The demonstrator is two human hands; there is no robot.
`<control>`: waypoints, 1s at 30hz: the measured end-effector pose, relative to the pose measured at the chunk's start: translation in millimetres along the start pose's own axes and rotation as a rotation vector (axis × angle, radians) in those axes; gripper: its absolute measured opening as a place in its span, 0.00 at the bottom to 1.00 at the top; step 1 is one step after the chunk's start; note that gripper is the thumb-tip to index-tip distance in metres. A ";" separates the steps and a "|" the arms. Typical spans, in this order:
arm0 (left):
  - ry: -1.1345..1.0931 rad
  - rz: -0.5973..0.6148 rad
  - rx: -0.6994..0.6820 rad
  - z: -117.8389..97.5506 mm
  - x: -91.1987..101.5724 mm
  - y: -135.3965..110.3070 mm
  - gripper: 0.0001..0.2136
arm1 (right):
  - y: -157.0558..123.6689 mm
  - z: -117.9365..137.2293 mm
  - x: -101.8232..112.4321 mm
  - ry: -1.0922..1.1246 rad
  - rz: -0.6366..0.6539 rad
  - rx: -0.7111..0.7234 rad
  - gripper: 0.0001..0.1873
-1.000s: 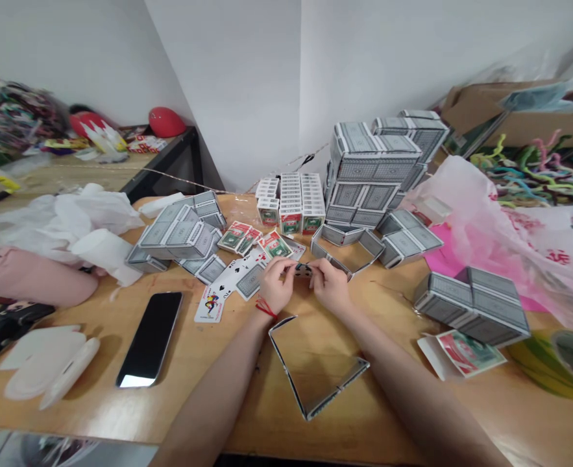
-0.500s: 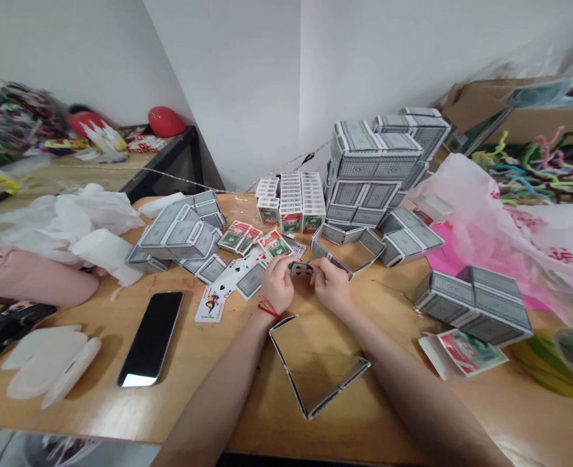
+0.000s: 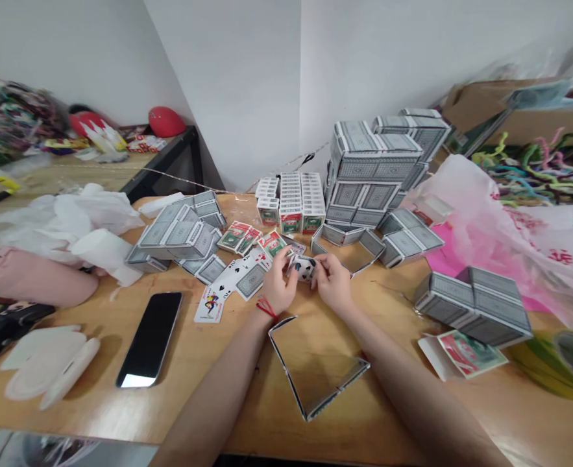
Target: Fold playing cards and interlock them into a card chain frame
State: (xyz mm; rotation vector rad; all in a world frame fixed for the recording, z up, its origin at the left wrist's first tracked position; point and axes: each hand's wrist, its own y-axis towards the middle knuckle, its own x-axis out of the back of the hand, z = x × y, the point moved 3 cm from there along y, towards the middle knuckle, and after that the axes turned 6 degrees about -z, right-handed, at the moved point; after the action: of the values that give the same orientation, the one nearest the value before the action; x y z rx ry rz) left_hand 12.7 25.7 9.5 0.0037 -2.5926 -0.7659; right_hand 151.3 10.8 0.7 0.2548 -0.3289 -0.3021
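Between my two hands is a playing card [image 3: 304, 268], its face with black pips turned toward me. My left hand [image 3: 279, 283], with a red string at the wrist, pinches its left end. The fingers of my right hand [image 3: 331, 279] close on its right end. Whether it is one card or more I cannot tell. Below my hands, between the forearms, stands an open angled frame of folded cards [image 3: 286, 370]. Left of my left hand lie loose cards [image 3: 232, 275], with a joker card [image 3: 211, 305] nearest me. Beyond the hands is another folded-card frame [image 3: 359, 259].
Stacked card blocks [image 3: 364, 175] rise at the back right, beside rows of card boxes [image 3: 291, 207]. More blocks stand left [image 3: 179, 233] and right [image 3: 475, 301]. A phone [image 3: 150, 340], a pink cylinder [image 3: 33, 275] and yellow tape [image 3: 559, 363] lie on the wooden table [image 3: 193, 402].
The card between my hands has tilted so more of its face shows. My left fingers have shifted, the thumb now lower on the card. The surrounding things stay in place.
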 end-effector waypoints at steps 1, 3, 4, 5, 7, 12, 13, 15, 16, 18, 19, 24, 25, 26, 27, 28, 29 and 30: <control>-0.026 0.003 0.022 1.0 -0.8 -0.5 0.18 | 0.4 -0.7 -0.5 0.001 -0.002 -0.002 0.07; -0.049 -0.013 0.052 2.4 -1.7 -1.2 0.16 | 1.0 -1.2 -0.9 -0.033 -0.022 0.029 0.09; -0.048 -0.029 0.061 2.6 -1.7 -1.1 0.15 | 1.3 -1.1 -1.0 -0.060 -0.030 0.054 0.09; -0.042 -0.047 0.066 2.4 -1.4 -0.9 0.14 | 1.6 -0.7 -1.0 -0.087 -0.035 0.080 0.10; -0.022 -0.082 0.053 0.6 -0.1 0.0 0.13 | 2.2 0.5 -0.8 -0.140 -0.038 0.130 0.10; 0.042 -0.127 -0.032 -5.3 3.7 1.5 0.13 | 2.5 6.0 0.5 -0.256 -0.066 0.252 0.10; 0.054 -0.137 -0.038 -5.6 4.4 1.6 0.12 | 2.0 6.9 0.2 -0.267 -0.059 0.270 0.10; 0.072 -0.165 -0.028 -5.2 5.7 1.6 0.11 | 0.8 7.7 -0.7 -0.276 -0.036 0.283 0.11; 0.071 -0.179 -0.014 -4.6 6.2 1.5 0.10 | 0.2 7.4 -1.0 -0.271 -0.026 0.269 0.11; 0.038 -0.192 0.025 -2.7 6.4 1.1 0.08 | -0.5 5.8 -1.2 -0.242 -0.007 0.201 0.12; 0.007 -0.187 0.046 -1.6 6.2 0.9 0.08 | -0.7 4.8 -1.3 -0.216 0.006 0.158 0.12; -0.094 -0.134 0.076 0.5 6.8 0.0 0.07 | -1.0 2.3 -3.7 -0.059 0.093 0.002 0.12; -0.096 -0.126 0.058 -0.4 7.4 0.2 0.07 | -1.0 1.8 -4.7 -0.028 0.110 -0.018 0.12; -0.099 -0.114 0.034 -1.7 7.9 0.5 0.07 | -0.9 1.1 -5.8 0.004 0.131 -0.039 0.13; -0.106 -0.100 0.010 -3.1 8.2 0.8 0.07 | -0.9 0.3 -7.1 0.041 0.157 -0.062 0.13; -0.114 -0.084 -0.015 -4.5 8.2 1.2 0.07 | -0.9 -0.7 -8.4 0.082 0.184 -0.088 0.14; -0.124 -0.069 -0.035 -5.8 8.2 1.6 0.06 | -0.8 -1.6 -9.6 0.128 0.212 -0.116 0.14; -0.133 -0.059 -0.045 -6.6 8.0 1.8 0.06 | -0.5 -2.5 -10.7 0.174 0.236 -0.141 0.14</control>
State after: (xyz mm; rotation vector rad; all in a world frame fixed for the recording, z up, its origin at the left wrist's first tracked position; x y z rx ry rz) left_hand 8.3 22.8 18.8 0.0157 -2.7108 -0.8723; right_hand 142.3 14.3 -4.7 0.1011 -0.1626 -0.0687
